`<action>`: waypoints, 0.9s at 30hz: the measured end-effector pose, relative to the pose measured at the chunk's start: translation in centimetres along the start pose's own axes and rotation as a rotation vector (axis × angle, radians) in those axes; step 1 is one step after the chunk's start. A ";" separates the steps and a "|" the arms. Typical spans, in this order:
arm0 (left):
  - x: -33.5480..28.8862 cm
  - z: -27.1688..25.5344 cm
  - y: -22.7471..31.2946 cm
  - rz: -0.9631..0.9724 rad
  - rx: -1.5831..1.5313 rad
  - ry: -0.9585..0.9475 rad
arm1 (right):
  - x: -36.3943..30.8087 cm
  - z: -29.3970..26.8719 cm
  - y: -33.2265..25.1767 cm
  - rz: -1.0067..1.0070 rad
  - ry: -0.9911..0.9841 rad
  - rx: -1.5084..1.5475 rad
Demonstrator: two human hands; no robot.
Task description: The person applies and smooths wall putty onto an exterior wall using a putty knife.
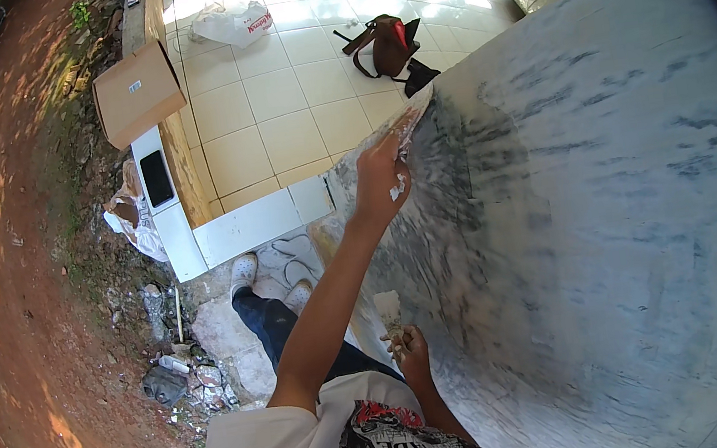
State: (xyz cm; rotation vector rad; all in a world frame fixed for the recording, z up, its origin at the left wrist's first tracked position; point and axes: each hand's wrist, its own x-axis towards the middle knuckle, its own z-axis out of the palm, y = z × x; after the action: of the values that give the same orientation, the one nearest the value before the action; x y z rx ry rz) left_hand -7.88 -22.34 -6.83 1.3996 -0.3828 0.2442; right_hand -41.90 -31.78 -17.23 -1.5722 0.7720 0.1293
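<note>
My left arm is stretched up and forward, and my left hand (382, 177) is closed around a flat scraper (415, 117) smeared with white paste. The scraper lies along the edge of the wall (573, 185), a grey surface streaked with white and dark patches. White paste also sticks to the fingers of that hand. Lower down, close to my shirt, my right hand (411, 351) grips a putty knife (387, 304). Its pale blade points upward and looks coated with white paste.
A cardboard box (139, 94) and a black phone (157, 178) rest on the ledge at left. A dark bag (388, 44) and a white plastic bag (234, 25) lie on the tiled floor (282, 138). Rubble and wrappers (208, 378) litter the ground beside my feet.
</note>
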 end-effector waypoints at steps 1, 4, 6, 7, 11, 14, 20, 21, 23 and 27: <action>-0.2 0.4 0.0 0.006 0.041 -0.063 | -0.4 0.2 0.0 0.016 -0.004 0.017; -6.0 0.6 1.4 -0.024 0.021 -0.132 | -0.8 0.0 0.6 0.042 -0.010 0.018; -10.5 0.7 3.4 -0.100 -0.098 -0.244 | -0.4 -0.3 1.1 0.051 -0.011 0.001; -12.2 0.7 4.5 -0.081 -0.130 -0.283 | 0.0 -0.4 1.5 0.055 -0.018 0.045; -11.9 -1.8 6.2 -0.135 -0.186 -0.311 | 0.8 -0.4 0.2 0.011 -0.039 -0.085; -5.6 -2.8 3.8 -0.046 -0.019 -0.046 | 1.1 0.0 -0.1 -0.019 -0.002 -0.029; 3.0 -0.3 2.5 0.100 0.097 -0.119 | -0.3 -0.2 0.6 -0.012 0.010 0.057; 2.3 0.3 4.0 0.121 0.057 -0.106 | -0.7 -0.4 0.8 -0.008 0.019 0.060; -1.5 0.8 5.0 0.028 0.008 -0.151 | -1.1 -0.3 1.0 0.034 0.043 0.045; -12.2 3.5 5.9 0.032 0.029 -0.175 | -0.8 -0.3 2.4 0.072 -0.015 0.012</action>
State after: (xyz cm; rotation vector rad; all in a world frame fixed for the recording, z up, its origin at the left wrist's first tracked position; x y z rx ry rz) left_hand -21.70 -24.10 -5.96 1.4489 -0.5486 0.1540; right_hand -43.91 -31.61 -18.83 -1.5308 0.8171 0.1886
